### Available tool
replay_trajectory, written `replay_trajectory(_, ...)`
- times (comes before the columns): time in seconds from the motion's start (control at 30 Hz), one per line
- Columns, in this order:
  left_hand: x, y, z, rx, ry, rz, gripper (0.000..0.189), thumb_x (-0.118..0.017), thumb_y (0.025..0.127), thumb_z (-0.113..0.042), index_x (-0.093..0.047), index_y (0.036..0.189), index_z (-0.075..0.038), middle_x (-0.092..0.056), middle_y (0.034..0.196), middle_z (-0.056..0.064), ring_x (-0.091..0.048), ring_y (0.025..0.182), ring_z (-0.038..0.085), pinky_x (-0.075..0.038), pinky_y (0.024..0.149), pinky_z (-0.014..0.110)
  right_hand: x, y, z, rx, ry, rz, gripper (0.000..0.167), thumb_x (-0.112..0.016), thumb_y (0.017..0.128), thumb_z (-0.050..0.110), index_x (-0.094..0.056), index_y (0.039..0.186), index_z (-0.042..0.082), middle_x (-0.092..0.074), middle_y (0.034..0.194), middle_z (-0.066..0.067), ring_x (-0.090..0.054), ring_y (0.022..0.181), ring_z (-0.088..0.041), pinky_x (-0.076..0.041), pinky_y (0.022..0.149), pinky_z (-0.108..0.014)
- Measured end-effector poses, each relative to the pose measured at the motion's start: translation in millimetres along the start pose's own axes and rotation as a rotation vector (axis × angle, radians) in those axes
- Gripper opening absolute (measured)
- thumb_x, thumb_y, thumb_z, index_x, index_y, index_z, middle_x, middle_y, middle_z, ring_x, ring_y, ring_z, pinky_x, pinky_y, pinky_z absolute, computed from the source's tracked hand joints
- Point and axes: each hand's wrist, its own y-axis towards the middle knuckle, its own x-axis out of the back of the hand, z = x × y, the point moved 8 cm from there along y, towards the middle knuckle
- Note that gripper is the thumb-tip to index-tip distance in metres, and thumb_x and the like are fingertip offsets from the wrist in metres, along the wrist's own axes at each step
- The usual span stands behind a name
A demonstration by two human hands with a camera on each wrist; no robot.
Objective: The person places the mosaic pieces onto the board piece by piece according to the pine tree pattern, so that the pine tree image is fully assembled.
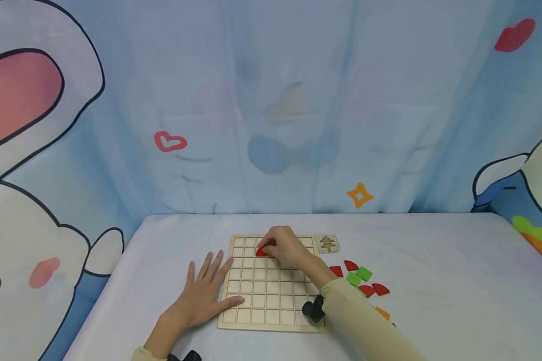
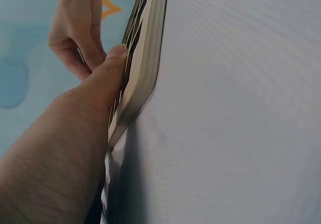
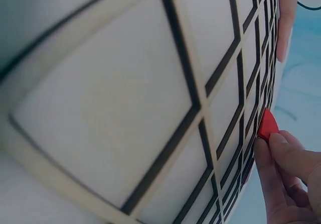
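Observation:
A wooden board with a grid of square cells lies on the white table. My right hand reaches over its far part and pinches a red quarter-circle piece between thumb and fingers. In the right wrist view, the red piece is tilted, with its lower edge right at the grid. My left hand lies spread at the board's left side, fingers straight. Its thumb rests on the board's edge.
Right of the board lie several loose pieces, among them a red quarter-circle, a green square and an orange piece. A small card with a brown tree pattern sits by the far right corner. A patterned blue curtain hangs behind.

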Motion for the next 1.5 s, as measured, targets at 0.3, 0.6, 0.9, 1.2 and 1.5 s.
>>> replay_trajectory(0.3,2.8,1.0,-1.0,-0.01,0.005,0.001,0.095,-0.056,0.098,-0.07,-0.02,0.169,-0.019,-0.009,0.175,0.014,0.001,0.161,0.039,0.007,0.119,0.074,-3,3.1,7,0.018,-0.068,0.0,0.011,-0.075,0.09,-0.01,-0.081,0.094,-0.002,-0.07,0.091,-0.009,-0.068,0.086,-0.023,-0.058,0.074,-0.027)
replay_trajectory(0.6,5.3,-0.7,-1.3,-0.021,-0.006,-0.015,0.095,-0.057,0.098,-0.068,-0.021,0.169,-0.018,-0.011,0.175,0.016,-0.001,0.161,0.04,0.006,0.118,0.075,-5,4.7,13,0.024,-0.112,0.009,0.013,-0.073,0.09,-0.012,-0.081,0.097,-0.005,-0.071,0.093,-0.013,-0.07,0.091,-0.027,-0.06,0.079,-0.03)
replay_trajectory(0.9,4.5,-1.3,-1.3,-0.021,-0.01,-0.014,0.095,-0.057,0.098,-0.068,-0.02,0.169,-0.017,-0.01,0.175,0.015,0.0,0.161,0.04,0.007,0.118,0.075,-8,4.7,11,0.01,-0.121,0.007,0.014,-0.071,0.091,-0.015,-0.081,0.094,-0.006,-0.07,0.091,-0.013,-0.07,0.092,-0.029,-0.061,0.08,-0.035)
replay_trajectory(1.2,1.2,0.8,-1.1,-0.002,0.009,0.001,0.094,-0.055,0.098,-0.07,-0.021,0.169,-0.019,-0.01,0.175,0.013,0.0,0.161,0.039,0.006,0.119,0.074,-7,-0.4,11,0.005,-0.103,0.03,0.013,-0.074,0.089,-0.013,-0.08,0.098,-0.005,-0.072,0.095,-0.013,-0.07,0.09,-0.027,-0.06,0.077,-0.034)
replay_trajectory(1.5,0.5,-0.8,-1.0,0.004,0.021,-0.002,0.095,-0.055,0.097,-0.071,-0.021,0.169,-0.019,-0.011,0.175,0.013,0.0,0.161,0.039,0.006,0.119,0.074,9,-26.4,13,0.08,0.025,0.147,0.026,-0.075,0.093,-0.003,-0.074,0.119,-0.006,-0.072,0.109,-0.016,-0.071,0.09,-0.019,-0.059,0.078,-0.025)
